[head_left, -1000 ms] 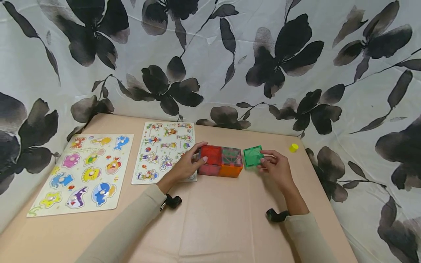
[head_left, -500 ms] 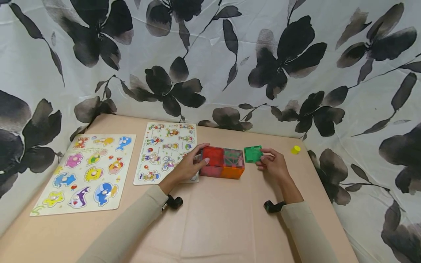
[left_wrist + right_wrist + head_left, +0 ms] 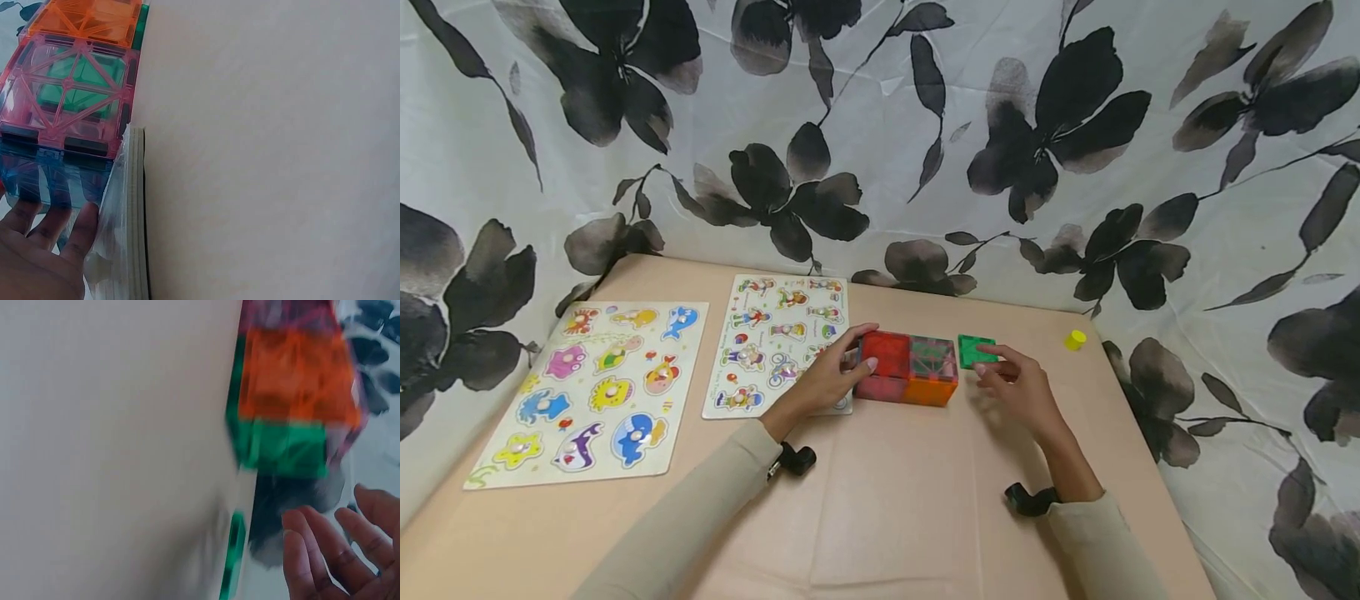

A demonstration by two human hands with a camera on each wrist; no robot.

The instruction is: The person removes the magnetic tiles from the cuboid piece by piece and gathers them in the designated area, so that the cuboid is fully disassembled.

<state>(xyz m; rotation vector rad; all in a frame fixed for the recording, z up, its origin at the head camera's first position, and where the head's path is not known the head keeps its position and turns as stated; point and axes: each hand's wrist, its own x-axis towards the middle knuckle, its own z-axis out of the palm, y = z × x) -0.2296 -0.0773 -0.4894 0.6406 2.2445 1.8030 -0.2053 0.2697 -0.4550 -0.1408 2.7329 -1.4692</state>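
A box built of clear coloured magnetic tiles (image 3: pixel 906 368) stands mid-table, red, pink and orange on its visible faces. My left hand (image 3: pixel 820 375) grips its left end, thumb at the near corner and fingers behind. In the left wrist view, fingertips (image 3: pixel 87 215) touch its blue end tile (image 3: pixel 59 178). Just right of the box, a loose green square magnetic tile (image 3: pixel 974 350) lies on the table. Over that tile's right edge is my right hand (image 3: pixel 1022 387), its fingers spread and holding nothing. The right wrist view shows a gap between this hand and the green tile (image 3: pixel 233 556).
A picture board with sea animals (image 3: pixel 595 392) lies at the left. Beside it is a second board with small figures (image 3: pixel 775 333), partly under my left hand. A small yellow cylinder (image 3: pixel 1075 340) sits near the table's right edge. Behind hangs a flowered cloth (image 3: pixel 925 125).
The green tile, pinched in my right hand before, now lies flat on the table. My right fingers have let it go and opened. The left hand stays on the box.
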